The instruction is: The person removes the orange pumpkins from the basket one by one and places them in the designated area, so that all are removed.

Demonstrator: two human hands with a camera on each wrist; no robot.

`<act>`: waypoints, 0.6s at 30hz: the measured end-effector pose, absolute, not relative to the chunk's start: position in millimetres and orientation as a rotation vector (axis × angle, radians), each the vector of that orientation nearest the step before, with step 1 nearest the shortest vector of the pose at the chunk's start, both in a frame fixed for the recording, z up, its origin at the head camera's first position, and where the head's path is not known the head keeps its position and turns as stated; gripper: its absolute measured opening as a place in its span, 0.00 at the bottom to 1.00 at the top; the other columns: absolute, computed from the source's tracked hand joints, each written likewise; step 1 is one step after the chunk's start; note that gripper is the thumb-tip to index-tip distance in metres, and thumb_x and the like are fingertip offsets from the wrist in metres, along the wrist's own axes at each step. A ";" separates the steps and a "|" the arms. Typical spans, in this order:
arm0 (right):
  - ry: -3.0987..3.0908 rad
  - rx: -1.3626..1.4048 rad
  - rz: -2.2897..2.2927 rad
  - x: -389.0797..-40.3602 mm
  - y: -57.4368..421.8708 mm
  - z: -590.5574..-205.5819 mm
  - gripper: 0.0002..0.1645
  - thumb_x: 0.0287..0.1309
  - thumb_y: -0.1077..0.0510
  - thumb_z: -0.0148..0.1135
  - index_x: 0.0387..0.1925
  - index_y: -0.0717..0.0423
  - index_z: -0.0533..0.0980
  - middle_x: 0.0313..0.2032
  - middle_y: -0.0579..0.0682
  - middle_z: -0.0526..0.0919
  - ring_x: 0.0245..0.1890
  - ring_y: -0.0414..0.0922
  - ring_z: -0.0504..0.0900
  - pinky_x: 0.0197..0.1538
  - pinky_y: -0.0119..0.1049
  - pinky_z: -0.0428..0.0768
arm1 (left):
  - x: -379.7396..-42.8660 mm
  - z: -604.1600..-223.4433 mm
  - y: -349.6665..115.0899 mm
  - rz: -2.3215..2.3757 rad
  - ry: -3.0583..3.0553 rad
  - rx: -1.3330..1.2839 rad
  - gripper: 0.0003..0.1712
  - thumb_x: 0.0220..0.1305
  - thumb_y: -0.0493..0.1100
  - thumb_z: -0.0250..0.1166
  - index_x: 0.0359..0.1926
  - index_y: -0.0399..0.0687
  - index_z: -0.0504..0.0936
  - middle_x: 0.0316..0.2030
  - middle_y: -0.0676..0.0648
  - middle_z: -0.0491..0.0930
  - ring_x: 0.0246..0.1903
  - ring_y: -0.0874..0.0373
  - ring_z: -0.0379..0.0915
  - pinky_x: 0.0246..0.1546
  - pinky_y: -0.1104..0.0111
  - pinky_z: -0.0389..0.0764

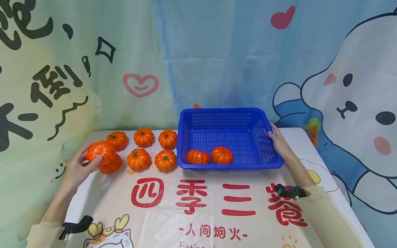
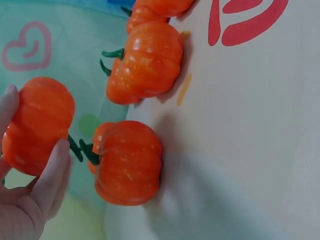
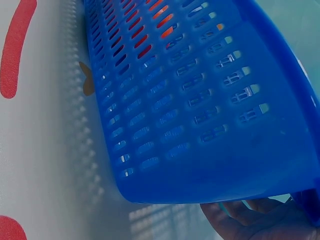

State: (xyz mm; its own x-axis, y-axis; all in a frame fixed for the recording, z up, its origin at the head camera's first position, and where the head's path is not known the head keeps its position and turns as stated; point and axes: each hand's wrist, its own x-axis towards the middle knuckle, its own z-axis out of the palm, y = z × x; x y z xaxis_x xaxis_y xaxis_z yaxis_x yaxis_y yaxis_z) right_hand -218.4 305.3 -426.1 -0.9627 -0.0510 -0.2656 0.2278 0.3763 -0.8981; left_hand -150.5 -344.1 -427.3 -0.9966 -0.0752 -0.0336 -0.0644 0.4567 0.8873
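Observation:
My left hand (image 1: pixel 79 168) grips a small orange pumpkin (image 1: pixel 101 152), thumb on one side and fingers on the other. In the left wrist view this held pumpkin (image 2: pixel 40 127) is raised beside another pumpkin (image 2: pixel 131 165) that sits on the table. My right hand (image 1: pixel 280 144) holds the right end of a blue plastic basket (image 1: pixel 223 166) at its rim. The right wrist view shows its fingers (image 3: pixel 240 217) curled against the basket's end wall; the thumb is hidden there. Inside the basket, near its front wall, lie two pumpkins, one on its side (image 1: pixel 197 157) and one more upright (image 1: pixel 222 155).
Left of the basket several pumpkins with green stems stand in two rows, such as a back one (image 1: pixel 144 137) and a front one (image 1: pixel 165 160). A printed cloth (image 1: pixel 198 189) covers the table. Behind hangs a patterned curtain (image 1: pixel 217 69).

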 end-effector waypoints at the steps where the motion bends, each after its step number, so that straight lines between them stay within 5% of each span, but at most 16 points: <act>1: 2.390 0.156 -1.620 -218.0 305.0 -426.0 0.36 0.76 0.50 0.26 0.76 0.47 0.26 0.76 0.63 0.29 0.75 0.67 0.31 0.71 0.70 0.32 | -150.9 -427.5 -345.6 -1.669 -2.653 0.125 0.42 0.69 0.44 0.60 0.76 0.48 0.48 0.49 0.60 0.68 0.33 0.75 0.77 0.34 0.80 0.82; 6: 2.391 0.148 -1.623 -217.8 304.8 -427.0 0.36 0.76 0.50 0.26 0.76 0.48 0.26 0.76 0.63 0.28 0.75 0.67 0.31 0.71 0.70 0.32 | -149.7 -432.2 -351.9 -1.978 -2.428 0.104 0.44 0.69 0.39 0.58 0.77 0.54 0.43 0.66 0.33 0.47 0.37 0.76 0.80 0.34 0.79 0.82; 11: 2.392 0.152 -1.624 -219.9 305.9 -427.0 0.36 0.76 0.50 0.26 0.76 0.48 0.26 0.76 0.62 0.28 0.75 0.66 0.30 0.71 0.69 0.31 | -146.3 -438.2 -359.3 -1.889 -2.472 0.174 0.46 0.70 0.42 0.57 0.77 0.54 0.37 0.75 0.37 0.37 0.64 0.66 0.59 0.37 0.85 0.79; 13: 2.389 0.151 -1.629 -220.7 306.3 -426.7 0.36 0.76 0.50 0.26 0.76 0.48 0.26 0.76 0.61 0.28 0.75 0.65 0.30 0.71 0.69 0.31 | -145.2 -443.4 -365.8 -1.891 -2.469 0.223 0.47 0.69 0.42 0.58 0.77 0.53 0.38 0.76 0.39 0.38 0.64 0.64 0.56 0.37 0.86 0.78; 15: 2.385 0.154 -1.632 -220.8 306.3 -426.5 0.36 0.76 0.49 0.26 0.76 0.48 0.26 0.76 0.61 0.28 0.75 0.65 0.30 0.71 0.69 0.31 | -144.7 -451.3 -375.5 -1.964 -2.411 0.270 0.48 0.67 0.42 0.61 0.77 0.54 0.39 0.77 0.42 0.38 0.58 0.68 0.64 0.37 0.83 0.80; 18: 2.381 0.160 -1.631 -219.4 306.2 -426.6 0.36 0.76 0.50 0.26 0.76 0.48 0.26 0.76 0.61 0.28 0.75 0.65 0.30 0.71 0.69 0.31 | -146.9 -468.0 -393.6 -2.087 -2.251 0.320 0.46 0.64 0.38 0.64 0.74 0.61 0.47 0.68 0.43 0.54 0.43 0.74 0.75 0.36 0.77 0.83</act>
